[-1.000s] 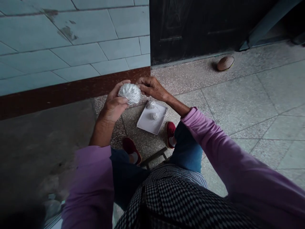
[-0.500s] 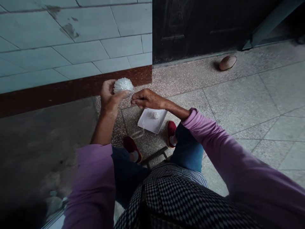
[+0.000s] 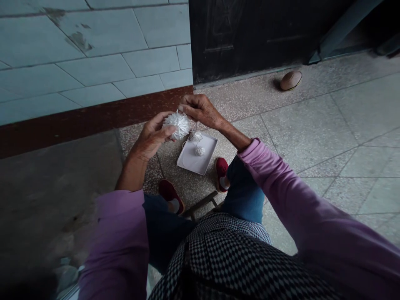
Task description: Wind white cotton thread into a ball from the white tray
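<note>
My left hand is wrapped round the side of a white ball with a ridged, spiky surface, thumb across its front. At the ball's upper right, my right hand is closed in a pinch on what looks like a white thread; the thread is too thin to follow clearly. Below the hands, a shallow white box lid lies on the floor between my feet. In it sits a small ball of white thread, with another white bundle near its far edge and loose strands around them.
A tiled wall with a brown base stands ahead on the left, beside a dark door. A brown rounded object lies near the door. My red shoes flank the lid. A bar shows below my lap.
My left hand and the ball have moved right and slightly down. My right hand has risen from below the ball to its upper right. More of the lid now shows.
</note>
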The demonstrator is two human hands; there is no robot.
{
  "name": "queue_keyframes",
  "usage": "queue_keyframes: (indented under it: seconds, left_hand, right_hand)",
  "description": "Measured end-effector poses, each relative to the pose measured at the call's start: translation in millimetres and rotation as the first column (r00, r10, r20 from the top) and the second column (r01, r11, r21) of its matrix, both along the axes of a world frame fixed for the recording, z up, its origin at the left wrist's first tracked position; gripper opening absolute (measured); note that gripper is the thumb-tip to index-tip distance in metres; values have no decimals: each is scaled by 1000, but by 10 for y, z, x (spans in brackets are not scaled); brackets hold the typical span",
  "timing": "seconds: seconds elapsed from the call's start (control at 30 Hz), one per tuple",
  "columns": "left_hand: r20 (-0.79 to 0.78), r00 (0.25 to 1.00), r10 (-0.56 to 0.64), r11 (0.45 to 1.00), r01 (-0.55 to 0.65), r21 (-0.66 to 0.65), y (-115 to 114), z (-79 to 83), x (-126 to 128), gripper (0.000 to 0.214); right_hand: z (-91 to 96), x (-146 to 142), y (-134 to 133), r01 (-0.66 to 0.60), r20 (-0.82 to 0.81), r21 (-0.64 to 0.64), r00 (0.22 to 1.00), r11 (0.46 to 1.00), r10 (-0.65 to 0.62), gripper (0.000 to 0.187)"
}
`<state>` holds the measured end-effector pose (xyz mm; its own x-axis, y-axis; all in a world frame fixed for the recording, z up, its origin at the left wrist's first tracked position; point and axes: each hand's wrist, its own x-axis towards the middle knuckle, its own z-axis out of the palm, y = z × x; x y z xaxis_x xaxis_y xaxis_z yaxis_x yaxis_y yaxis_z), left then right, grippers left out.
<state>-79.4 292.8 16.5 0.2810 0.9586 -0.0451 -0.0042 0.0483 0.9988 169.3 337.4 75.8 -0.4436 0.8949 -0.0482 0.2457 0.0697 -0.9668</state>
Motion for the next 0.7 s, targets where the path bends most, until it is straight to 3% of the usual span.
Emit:
queue_keyframes:
  seconds: [0.23, 0.43, 0.57, 0.7]
  left_hand:
    - [75, 995, 64, 991, -54, -125, 9, 3, 94, 76]
    - [257, 948, 188, 981, -193, -8, 35, 282, -235, 86]
    - [448, 842, 302, 915, -388, 112, -9, 469, -540, 101]
    - [469, 791, 393, 838, -518, 171, -89, 499, -657, 117]
  right_hand:
    - [-182, 55, 128, -18, -15, 14, 1000, 1000, 19, 60]
    - [-408, 388, 416, -19, -86, -72, 996, 997, 12, 54]
    - [-552, 586, 507, 19, -50, -132, 998, 991, -26, 45]
    - [-633, 679, 536, 14, 3, -197, 1000, 980, -13, 40]
